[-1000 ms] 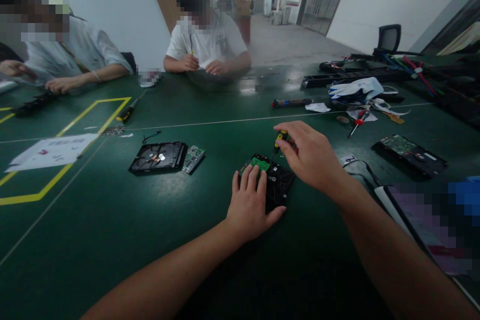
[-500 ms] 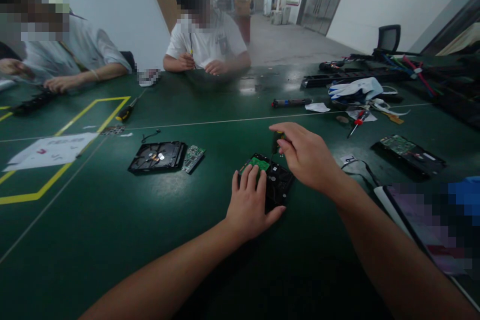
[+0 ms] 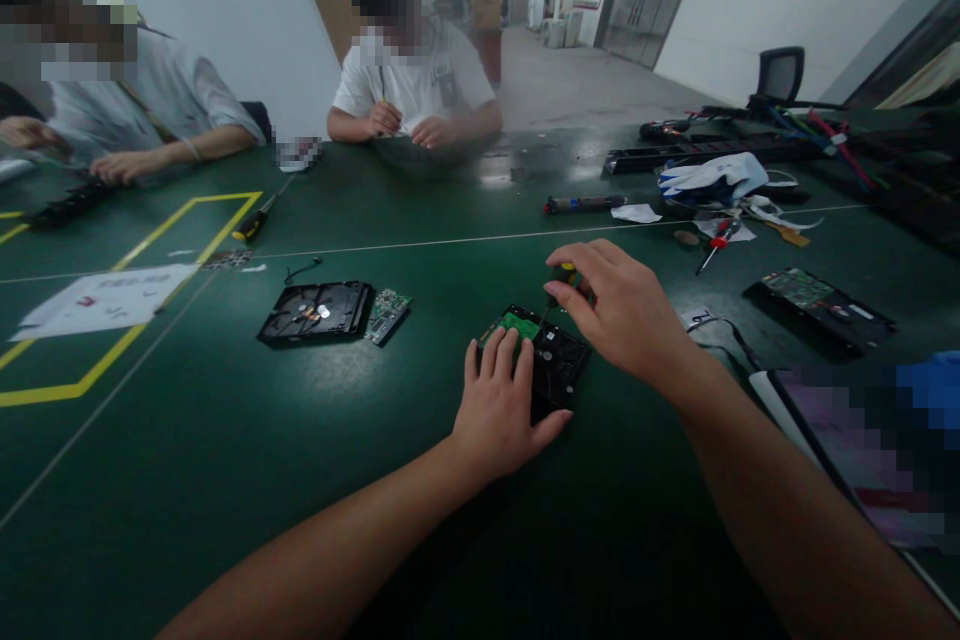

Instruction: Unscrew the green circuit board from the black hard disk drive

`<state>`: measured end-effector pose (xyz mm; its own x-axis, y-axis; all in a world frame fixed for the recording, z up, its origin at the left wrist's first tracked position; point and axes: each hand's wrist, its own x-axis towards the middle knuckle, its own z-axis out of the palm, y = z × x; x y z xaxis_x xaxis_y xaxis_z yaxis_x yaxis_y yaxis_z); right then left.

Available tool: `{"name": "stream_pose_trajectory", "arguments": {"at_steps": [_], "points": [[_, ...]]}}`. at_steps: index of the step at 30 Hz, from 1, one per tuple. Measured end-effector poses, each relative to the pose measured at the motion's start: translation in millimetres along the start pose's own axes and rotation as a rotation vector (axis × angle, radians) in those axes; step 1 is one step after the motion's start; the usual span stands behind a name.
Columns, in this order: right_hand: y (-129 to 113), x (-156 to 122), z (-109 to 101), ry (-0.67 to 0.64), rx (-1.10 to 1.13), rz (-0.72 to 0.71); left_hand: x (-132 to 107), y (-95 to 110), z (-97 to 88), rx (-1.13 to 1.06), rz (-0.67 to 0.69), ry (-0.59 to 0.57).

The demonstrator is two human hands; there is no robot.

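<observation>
Right hand [image 3: 619,310] gripped a yellow-black screwdriver [image 3: 567,271] in its fingers, shaft angled down by the green board [image 3: 519,323] of a hard drive [image 3: 564,358] on the table [image 3: 337,480]; left hand [image 3: 495,410] lay over the drive, fingers spread.

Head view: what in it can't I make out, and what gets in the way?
All in the head view:
Hard drive: its near left part is hidden by the left hand.
Screwdriver: much of the handle is covered by the right hand; the tip is too small to tell what it touches.
Sheet of paper: print too small and blurred to read.
Blue thing: cut off by the right edge.
</observation>
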<state>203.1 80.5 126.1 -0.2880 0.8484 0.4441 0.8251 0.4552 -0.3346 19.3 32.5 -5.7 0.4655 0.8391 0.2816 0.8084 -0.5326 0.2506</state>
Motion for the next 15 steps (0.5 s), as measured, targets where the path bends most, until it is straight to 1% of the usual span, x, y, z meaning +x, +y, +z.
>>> {"name": "stream_pose_trajectory", "arguments": {"at_steps": [5, 9, 11, 15], "points": [[1.7, 0.9, 1.8, 0.001, 0.07, -0.048, 0.3, -0.2, -0.6, 0.005, 0.003, -0.002], [0.4, 0.1, 4.1, 0.004, 0.125, -0.008, 0.3, -0.4, 0.4, 0.003, -0.002, -0.005], [-0.4, 0.0, 5.1, 0.011, 0.127, -0.007, 0.3, -0.4, 0.7, 0.002, -0.002, -0.004], [-0.7, 1.1, 5.1, 0.034, 0.097, -0.06, 0.5, -0.5, 0.9, 0.003, -0.001, -0.005]]}}
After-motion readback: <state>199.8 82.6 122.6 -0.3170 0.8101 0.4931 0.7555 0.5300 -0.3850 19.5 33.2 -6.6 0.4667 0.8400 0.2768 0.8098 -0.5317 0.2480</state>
